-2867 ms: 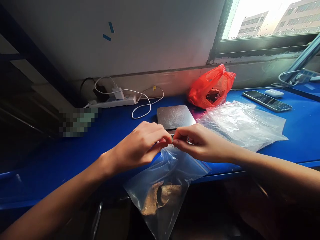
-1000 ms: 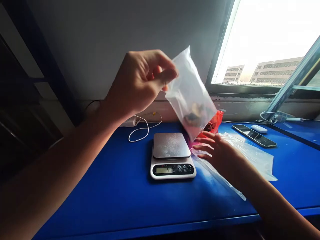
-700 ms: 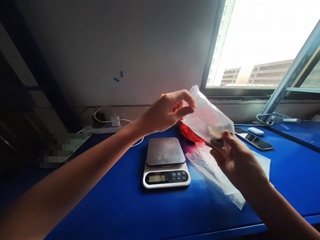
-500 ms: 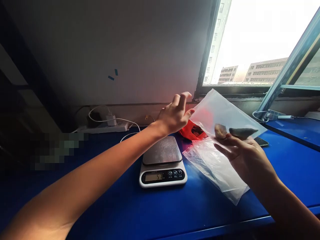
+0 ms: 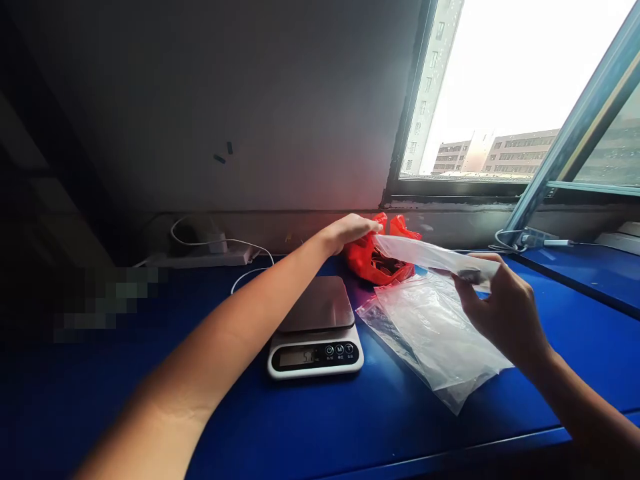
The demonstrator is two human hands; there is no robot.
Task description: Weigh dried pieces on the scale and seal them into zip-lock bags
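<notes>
A translucent plastic bag [image 5: 425, 253] stretches between my hands above the table, tilted so that it shows almost edge-on. My left hand [image 5: 353, 230] pinches its far left end, fingers pressed together. At the other end my right hand [image 5: 505, 300] grips the bag around a dark lump [image 5: 470, 275] inside it; the contents look blurred through the film. Behind the bag is a red plastic bag [image 5: 363, 263], gaping, with dark reddish-brown things in it. Below my left forearm stands a white digital kitchen scale [image 5: 315, 357] with a bare metal plate [image 5: 325, 303].
Flat clear zip bags [image 5: 440, 333] lie overlapping on the blue table [image 5: 400, 427], right of the scale. A power strip [image 5: 235, 257] with a white cable runs along the wall. A metal frame bar [image 5: 555, 140] slants up before the window at right.
My left hand has come down and closed on the bag's left end. My right hand has turned, tipping the bag from broadside to nearly edge-on. The view has shifted slightly.
</notes>
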